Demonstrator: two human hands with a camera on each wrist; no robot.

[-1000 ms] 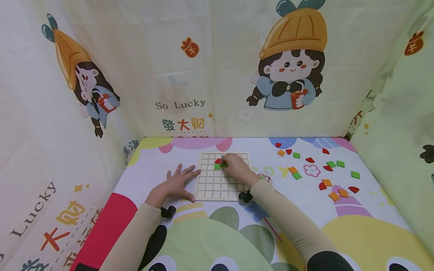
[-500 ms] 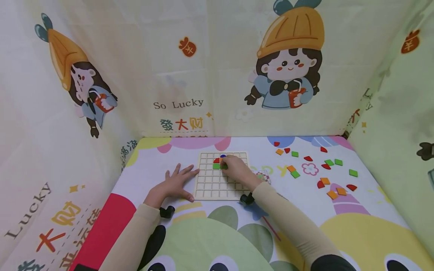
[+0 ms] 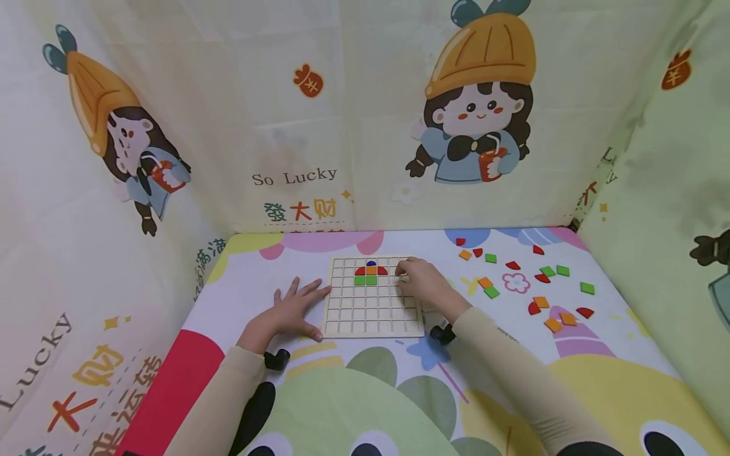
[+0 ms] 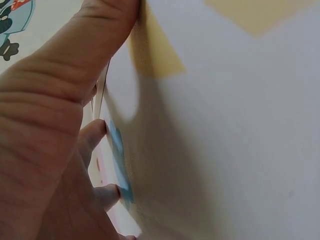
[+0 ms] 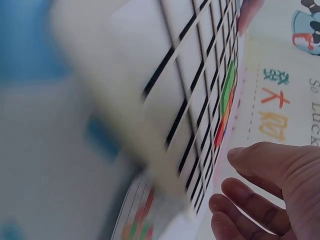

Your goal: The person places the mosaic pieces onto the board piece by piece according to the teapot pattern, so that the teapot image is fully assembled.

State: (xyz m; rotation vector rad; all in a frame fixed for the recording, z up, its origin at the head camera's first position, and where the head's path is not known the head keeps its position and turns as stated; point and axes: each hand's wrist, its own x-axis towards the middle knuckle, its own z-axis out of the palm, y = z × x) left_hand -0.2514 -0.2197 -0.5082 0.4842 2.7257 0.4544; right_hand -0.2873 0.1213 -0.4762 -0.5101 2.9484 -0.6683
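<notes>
The left hand point(image 3: 291, 313), fingers spread, rests at the left edge of the pale square grid board point(image 3: 373, 335). The right hand point(image 3: 428, 282), loosely curved, holds nothing above its right side. Small flat coloured pieces point(image 3: 371, 271) fill some far cells; placing seems in hand, next calling for pinching from the loose pieces point(image 3: 542, 278) at right.

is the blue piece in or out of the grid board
In: the blue piece sits in the top row of the grid board, just beyond the orange square.

right hand point(image 3: 426, 283) shifted rightward over the grid board point(image 3: 373, 311), orange square point(image 3: 371, 270) and second red piece point(image 3: 383, 271) uncovered
</notes>
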